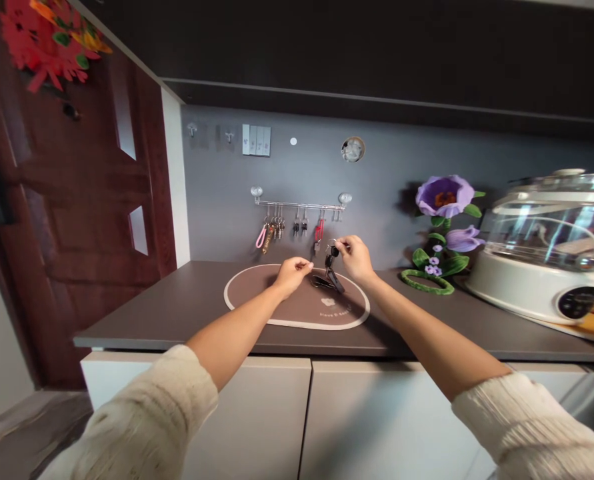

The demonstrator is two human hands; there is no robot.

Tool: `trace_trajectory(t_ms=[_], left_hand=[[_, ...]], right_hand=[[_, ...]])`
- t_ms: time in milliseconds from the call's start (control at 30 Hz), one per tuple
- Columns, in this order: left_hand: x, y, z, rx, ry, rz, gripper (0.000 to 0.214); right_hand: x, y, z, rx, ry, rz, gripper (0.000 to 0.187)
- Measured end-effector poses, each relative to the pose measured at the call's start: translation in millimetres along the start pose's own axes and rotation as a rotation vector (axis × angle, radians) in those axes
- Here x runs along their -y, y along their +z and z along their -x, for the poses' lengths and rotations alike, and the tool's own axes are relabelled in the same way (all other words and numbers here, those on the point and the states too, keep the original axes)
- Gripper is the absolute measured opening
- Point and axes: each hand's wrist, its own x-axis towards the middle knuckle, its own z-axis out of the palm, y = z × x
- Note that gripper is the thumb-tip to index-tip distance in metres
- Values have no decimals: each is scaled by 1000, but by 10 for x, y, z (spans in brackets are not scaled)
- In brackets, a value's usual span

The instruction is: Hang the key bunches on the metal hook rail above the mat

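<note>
Above an oval brown mat [257, 303], my right hand [357, 259] pinches a key ring by its top. From it hangs a bunch of keys [329, 261] with dark fobs, the lowest at or just above the mat. My left hand [293, 275] is to the left of the bunch, thumb and fingertips pressed together; whether anything small is between them cannot be made out. Behind both hands, a hook rail [301, 205] on the wall carries several keys, a pink loop strap [261, 237] and a red strap [319, 231].
Purple plush flowers [445, 196] stand right of the mat, beside a white appliance [527, 280] with a clear cover. An overhead cabinet [357, 53] juts out above. A brown door [77, 220] is at the left. White cupboard doors [257, 413] lie below the dark counter [161, 307].
</note>
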Motion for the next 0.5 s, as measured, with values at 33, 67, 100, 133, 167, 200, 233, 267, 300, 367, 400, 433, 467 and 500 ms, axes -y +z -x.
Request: trace_trajectory(t_ms=[33,67,100,133,167,200,233,267,300,367,400,433,467,500], left_hand=[[6,1,-4,6,-2,-3,17],[12,1,-8,12,-6,-6,18],[18,0,-12,17,-9,-10,18],[25,-2,-17,22,-10,-15,19],[33,-4,-22,23,-12,-20,20],[41,-5,-27,24,-13,-24,20],[50,-7,-33,25,-16,-28,21],[59,-7,-38,26,-17,-33,21],[67,-7,-43,29,-16,-38,21],[80,-3,-49,41,-10,-49,21],[84,0,-50,48,-6,-56,21],[85,3,-49,51,-7,-63,21],[85,7,-47,53,-11,-71,20],[82,11,-44,55,-18,-77,20]], right_hand=[[-9,-9,-47,-2,-1,5,18],[-17,-18,-94,-3,-2,13,17],[-26,-26,-142,-6,-4,22,16],[-36,-32,-189,-10,-5,32,15],[-47,-35,-236,-16,-5,41,15],[-60,-36,-282,-23,-1,48,15],[-75,-32,-328,-30,8,50,15],[-93,-25,-373,-33,22,47,16],[-114,-12,-420,-29,41,37,16],[-163,28,-514,-6,85,-5,17],[-189,54,-562,6,105,-31,17],[-216,84,-610,12,123,-57,16],[-242,117,-658,12,139,-78,15],[-265,150,-705,7,151,-93,14]])
